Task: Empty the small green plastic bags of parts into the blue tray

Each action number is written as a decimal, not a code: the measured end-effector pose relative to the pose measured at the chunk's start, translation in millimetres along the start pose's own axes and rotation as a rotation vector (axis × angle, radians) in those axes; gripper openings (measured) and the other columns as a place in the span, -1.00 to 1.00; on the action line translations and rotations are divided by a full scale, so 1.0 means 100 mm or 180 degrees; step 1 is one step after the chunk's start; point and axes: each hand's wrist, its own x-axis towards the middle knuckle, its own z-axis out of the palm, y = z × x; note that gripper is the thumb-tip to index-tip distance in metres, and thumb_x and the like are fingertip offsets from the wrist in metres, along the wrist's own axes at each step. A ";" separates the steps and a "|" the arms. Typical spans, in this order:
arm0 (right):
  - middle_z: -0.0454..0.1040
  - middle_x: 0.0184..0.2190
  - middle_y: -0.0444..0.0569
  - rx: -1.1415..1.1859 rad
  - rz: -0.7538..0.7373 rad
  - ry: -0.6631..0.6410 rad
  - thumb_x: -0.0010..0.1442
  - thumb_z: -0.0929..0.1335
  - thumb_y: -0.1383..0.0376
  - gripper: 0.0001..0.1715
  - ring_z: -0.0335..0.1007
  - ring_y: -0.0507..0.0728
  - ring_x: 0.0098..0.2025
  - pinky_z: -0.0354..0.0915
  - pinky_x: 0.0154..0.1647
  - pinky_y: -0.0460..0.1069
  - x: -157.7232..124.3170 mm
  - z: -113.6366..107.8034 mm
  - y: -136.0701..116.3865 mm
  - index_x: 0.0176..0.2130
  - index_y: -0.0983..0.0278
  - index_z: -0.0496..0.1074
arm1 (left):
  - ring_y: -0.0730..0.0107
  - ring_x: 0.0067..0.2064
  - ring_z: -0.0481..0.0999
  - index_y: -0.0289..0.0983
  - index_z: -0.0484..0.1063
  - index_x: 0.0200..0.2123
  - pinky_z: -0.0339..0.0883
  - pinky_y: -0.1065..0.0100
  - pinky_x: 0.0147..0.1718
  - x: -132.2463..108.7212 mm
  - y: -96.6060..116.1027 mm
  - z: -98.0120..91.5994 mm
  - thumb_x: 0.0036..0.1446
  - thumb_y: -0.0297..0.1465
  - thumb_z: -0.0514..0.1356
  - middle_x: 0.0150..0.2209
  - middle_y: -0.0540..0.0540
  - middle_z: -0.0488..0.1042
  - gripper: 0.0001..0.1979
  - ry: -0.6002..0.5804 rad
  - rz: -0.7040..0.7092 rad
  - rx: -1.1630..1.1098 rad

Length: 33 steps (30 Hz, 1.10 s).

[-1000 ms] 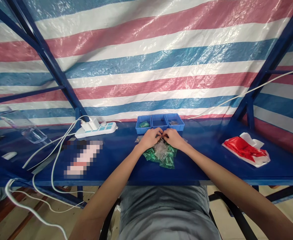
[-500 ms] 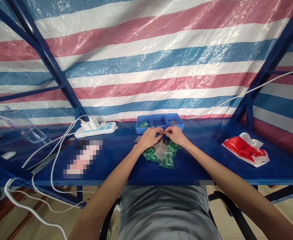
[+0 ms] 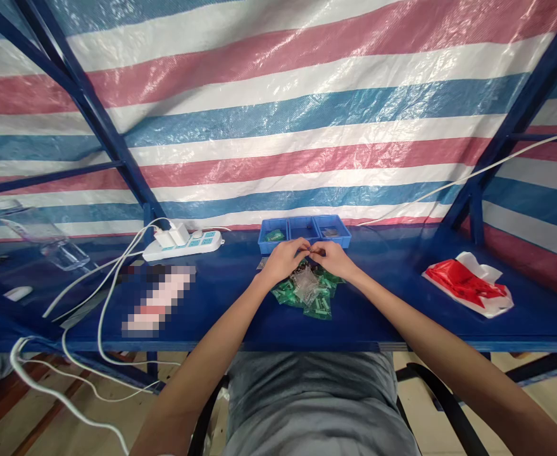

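Note:
My left hand (image 3: 287, 258) and my right hand (image 3: 331, 256) meet fingertip to fingertip just in front of a blue three-compartment tray (image 3: 303, 246). Both are closed in a pinch; whatever sits between the fingers is too small and too hidden to name. Below them lies a pile of small green plastic packets (image 3: 320, 305), with a clear packet (image 3: 306, 285) on top. In the tray's left compartment is a green packet (image 3: 274, 235). The right compartment holds a small greyish item (image 3: 330, 232). My hands partly cover the far side of the pile.
A white power strip (image 3: 183, 246) with plugs and cables stands to the left, near a clear plastic bottle (image 3: 62, 247). On the right lies a red and white packet (image 3: 468, 284). Blue frame posts (image 3: 490, 149) rise at both sides before a striped sheet (image 3: 307, 107).
My fingertips have drawn closer together, and the small pale thing that showed between them is now hidden. The pile and tray look the same.

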 end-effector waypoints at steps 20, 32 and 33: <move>0.49 -0.44 0.01 -0.1139 -0.0505 0.0046 0.39 0.25 0.31 -0.68 0.37 0.15 -0.37 0.10 -0.32 -0.01 -0.03 0.04 -0.10 -0.38 0.29 0.45 | 0.29 -0.13 0.55 -0.21 0.41 -0.08 0.35 0.33 -0.18 0.00 0.01 0.00 0.39 -0.42 -0.05 -0.12 -0.09 0.55 -0.76 0.0123 0.0245 -0.0088; 0.43 -0.52 -0.07 -0.0767 -0.0522 0.0119 0.44 0.20 0.16 -0.51 0.33 0.12 -0.43 0.07 -0.36 -0.01 -0.03 0.00 -0.13 -0.49 0.25 0.35 | 0.27 -0.19 0.53 -0.22 0.43 -0.09 0.34 0.31 -0.24 0.00 0.00 -0.01 0.38 -0.31 0.03 -0.16 -0.11 0.53 -0.79 0.0137 0.0133 0.0093; 0.43 -0.51 -0.07 -0.0762 -0.0528 0.0178 0.44 0.19 0.16 -0.52 0.34 0.12 -0.43 0.08 -0.36 -0.01 -0.03 0.00 -0.13 -0.48 0.25 0.35 | 0.27 -0.20 0.52 -0.23 0.43 -0.10 0.33 0.32 -0.26 0.00 0.01 -0.01 0.39 -0.30 0.01 -0.17 -0.11 0.53 -0.77 0.0131 0.0103 0.0132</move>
